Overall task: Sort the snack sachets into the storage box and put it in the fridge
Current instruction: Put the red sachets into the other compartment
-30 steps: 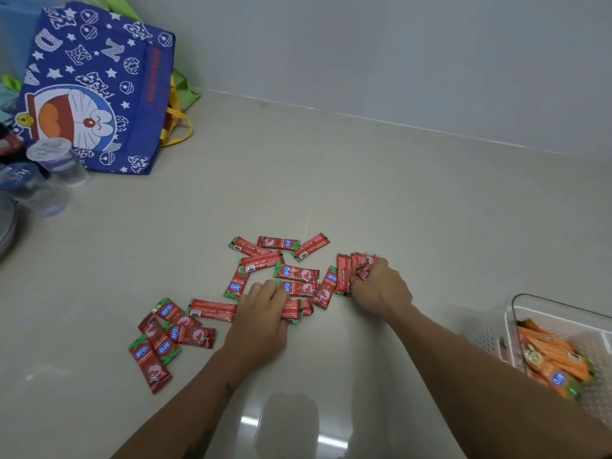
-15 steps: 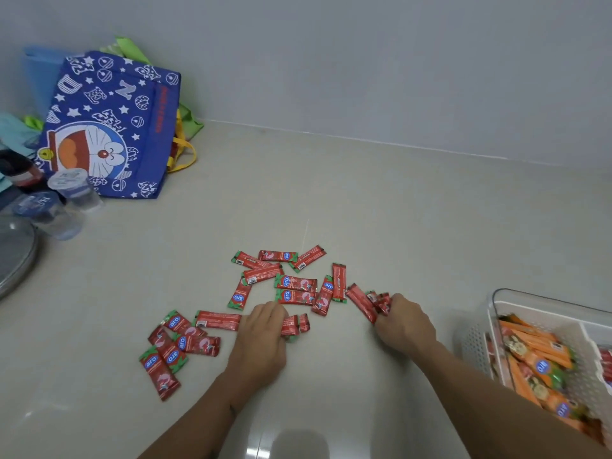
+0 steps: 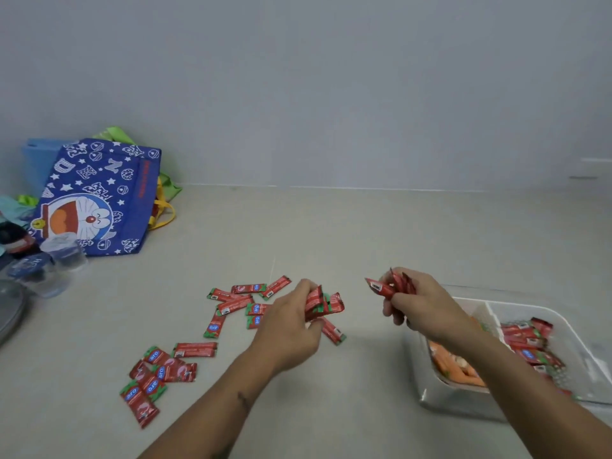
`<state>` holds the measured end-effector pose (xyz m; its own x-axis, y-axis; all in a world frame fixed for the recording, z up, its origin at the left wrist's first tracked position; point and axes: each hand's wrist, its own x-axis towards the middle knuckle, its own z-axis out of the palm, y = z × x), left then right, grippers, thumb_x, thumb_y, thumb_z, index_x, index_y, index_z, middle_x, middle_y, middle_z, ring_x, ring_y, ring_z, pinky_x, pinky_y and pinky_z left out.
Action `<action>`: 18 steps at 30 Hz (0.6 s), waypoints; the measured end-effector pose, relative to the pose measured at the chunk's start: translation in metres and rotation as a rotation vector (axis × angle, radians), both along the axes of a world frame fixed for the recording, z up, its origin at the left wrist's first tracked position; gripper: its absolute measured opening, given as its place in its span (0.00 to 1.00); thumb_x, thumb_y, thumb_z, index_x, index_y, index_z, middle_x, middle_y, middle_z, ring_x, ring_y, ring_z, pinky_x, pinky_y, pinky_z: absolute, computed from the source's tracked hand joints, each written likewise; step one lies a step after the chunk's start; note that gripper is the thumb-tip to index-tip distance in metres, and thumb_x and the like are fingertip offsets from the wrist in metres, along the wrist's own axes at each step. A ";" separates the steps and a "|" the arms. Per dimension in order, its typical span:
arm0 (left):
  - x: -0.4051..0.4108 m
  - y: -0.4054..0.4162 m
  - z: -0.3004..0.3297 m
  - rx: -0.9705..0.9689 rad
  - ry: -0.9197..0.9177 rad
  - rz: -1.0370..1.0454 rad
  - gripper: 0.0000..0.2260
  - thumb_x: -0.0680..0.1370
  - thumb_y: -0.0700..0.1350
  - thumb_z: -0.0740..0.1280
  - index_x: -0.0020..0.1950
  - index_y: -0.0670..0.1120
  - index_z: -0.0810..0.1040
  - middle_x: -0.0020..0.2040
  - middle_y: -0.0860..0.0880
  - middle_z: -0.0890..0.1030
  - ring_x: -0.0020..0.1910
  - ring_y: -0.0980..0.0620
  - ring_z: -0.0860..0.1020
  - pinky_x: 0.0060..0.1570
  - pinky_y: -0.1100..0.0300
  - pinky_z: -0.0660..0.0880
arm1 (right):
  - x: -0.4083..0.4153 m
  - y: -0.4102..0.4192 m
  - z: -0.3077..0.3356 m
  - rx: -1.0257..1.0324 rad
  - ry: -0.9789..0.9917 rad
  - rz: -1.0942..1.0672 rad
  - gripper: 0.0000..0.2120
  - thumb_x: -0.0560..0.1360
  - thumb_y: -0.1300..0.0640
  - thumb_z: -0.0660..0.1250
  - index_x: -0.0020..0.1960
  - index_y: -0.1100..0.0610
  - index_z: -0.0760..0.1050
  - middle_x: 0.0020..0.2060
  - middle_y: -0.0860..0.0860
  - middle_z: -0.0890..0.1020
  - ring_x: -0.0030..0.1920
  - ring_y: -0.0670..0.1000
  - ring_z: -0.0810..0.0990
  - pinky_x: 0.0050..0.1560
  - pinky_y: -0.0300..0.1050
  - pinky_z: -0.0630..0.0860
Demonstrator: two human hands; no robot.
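Note:
Several red snack sachets (image 3: 195, 349) lie scattered on the pale counter, left of centre. My left hand (image 3: 288, 329) is lifted just above them, shut on a bunch of red sachets (image 3: 323, 304). My right hand (image 3: 420, 304) is raised to the right, shut on another bunch of red sachets (image 3: 390, 284), just left of the clear storage box (image 3: 576, 362). The box stands at the right edge. Its left compartment holds orange sachets (image 3: 455, 367), and its right compartment holds red sachets (image 3: 530, 342). My right forearm covers part of the box.
A blue cartoon tote bag (image 3: 96, 200) leans against the wall at the back left, with green and yellow fabric behind it. Small sealed water cups (image 3: 63, 251) and a grey round lid (image 3: 10, 309) sit at the left edge. A grey wall borders the counter's far side.
Both hands have risen off the counter, each with a bunch of red sachets. The right hand moved right toward the box. The view tilted up and more of the box shows.

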<state>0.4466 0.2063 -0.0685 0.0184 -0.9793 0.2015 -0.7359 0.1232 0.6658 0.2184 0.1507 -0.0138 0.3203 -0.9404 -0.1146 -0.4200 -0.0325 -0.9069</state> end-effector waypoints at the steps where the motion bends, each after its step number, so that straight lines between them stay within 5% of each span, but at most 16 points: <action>1: -0.011 -0.003 0.009 -0.017 -0.003 -0.008 0.11 0.73 0.46 0.68 0.51 0.56 0.68 0.42 0.56 0.78 0.42 0.53 0.76 0.43 0.56 0.74 | -0.018 0.002 0.007 -0.057 0.022 -0.015 0.12 0.70 0.72 0.59 0.46 0.61 0.77 0.31 0.56 0.79 0.30 0.52 0.74 0.29 0.39 0.68; 5: -0.062 -0.009 0.034 -0.047 -0.021 -0.072 0.07 0.75 0.46 0.67 0.44 0.53 0.68 0.34 0.53 0.76 0.35 0.53 0.75 0.36 0.53 0.73 | -0.102 -0.001 0.012 -0.240 0.249 -0.169 0.09 0.72 0.69 0.61 0.40 0.57 0.74 0.30 0.53 0.75 0.32 0.53 0.72 0.35 0.48 0.68; 10: -0.132 -0.012 0.037 0.015 -0.025 -0.159 0.08 0.76 0.46 0.67 0.41 0.52 0.68 0.33 0.53 0.76 0.33 0.54 0.75 0.34 0.53 0.71 | -0.185 0.003 -0.006 -0.203 0.492 -0.257 0.02 0.66 0.59 0.62 0.36 0.53 0.70 0.32 0.48 0.77 0.38 0.55 0.76 0.37 0.49 0.70; 18: -0.223 -0.014 0.032 0.120 -0.049 -0.245 0.05 0.77 0.49 0.66 0.51 0.56 0.72 0.44 0.58 0.81 0.43 0.58 0.80 0.43 0.57 0.77 | -0.233 0.013 -0.045 0.045 0.589 0.076 0.15 0.71 0.57 0.65 0.58 0.52 0.73 0.57 0.52 0.77 0.53 0.53 0.77 0.55 0.52 0.77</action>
